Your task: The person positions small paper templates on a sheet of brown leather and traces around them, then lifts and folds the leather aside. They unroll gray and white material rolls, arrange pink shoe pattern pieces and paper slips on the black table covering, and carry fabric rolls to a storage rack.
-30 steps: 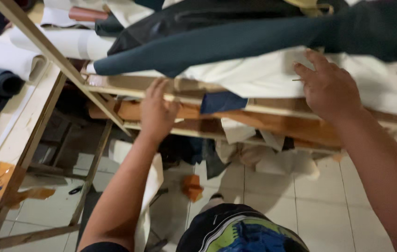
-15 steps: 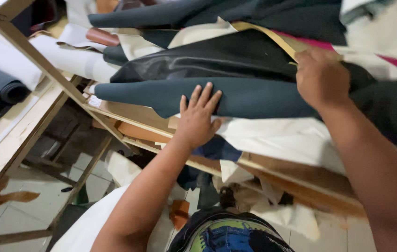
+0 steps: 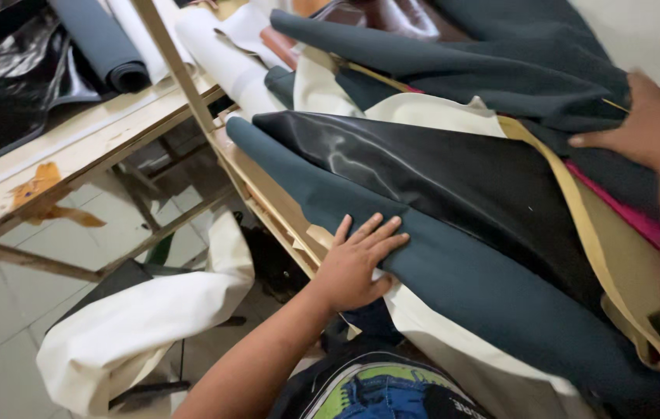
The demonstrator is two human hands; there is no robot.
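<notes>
Teal roll (image 3: 454,271), a long bolt of dark blue-green material, lies slantwise along the front edge of a heaped wooden shelf (image 3: 268,194), and the left hand (image 3: 357,264) rests flat on its lower edge, fingers spread and straight, palm pressing down rather than closed around anything. Under that hand and the roll a cream sheet (image 3: 438,330) sticks out and droops past the shelf edge. Touching the teal roll on its upper side is a glossy black roll (image 3: 438,167), and above that lie more cream pieces, a tan strip (image 3: 570,194) and a pink edge (image 3: 625,209). The right hand (image 3: 652,124) lies open, fingers extended, on a second dark teal sheet (image 3: 501,70) at the top of the pile, clasping nothing. Farther up the shelf are white rolls (image 3: 214,54) and a brown one (image 3: 283,46). To the left stands a worn wooden table (image 3: 74,155) carrying black plastic (image 3: 12,85) and a dark roll (image 3: 101,43). Below, a white sheet (image 3: 144,318) slumps onto the tiled floor (image 3: 4,326).
</notes>
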